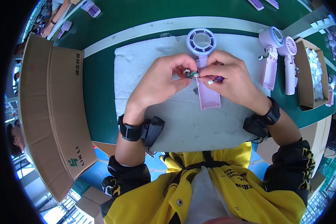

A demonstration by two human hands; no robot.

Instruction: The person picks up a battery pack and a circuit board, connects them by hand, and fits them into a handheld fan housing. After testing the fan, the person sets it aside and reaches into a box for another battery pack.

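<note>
A small green circuit board [192,75] with white sockets is pinched between the thumb and forefinger of my left hand [156,79]. My right hand [233,77] is closed at the board's right end, its fingertips on thin wires. A short red and dark lead with a white plug [210,81] sticks out below those fingers, beside a dark purple piece that is partly hidden. Under both hands lies a light purple handheld fan [210,100], round head away from me and handle shell open. My fingers cover the middle of its handle.
A pale foam mat [145,48] covers the green table. To the right lie two more purple fans [269,71] [290,74] and a cardboard box [306,87] of white pieces. A large carton [69,100] stands left. Another person's hand [47,30] shows at far left.
</note>
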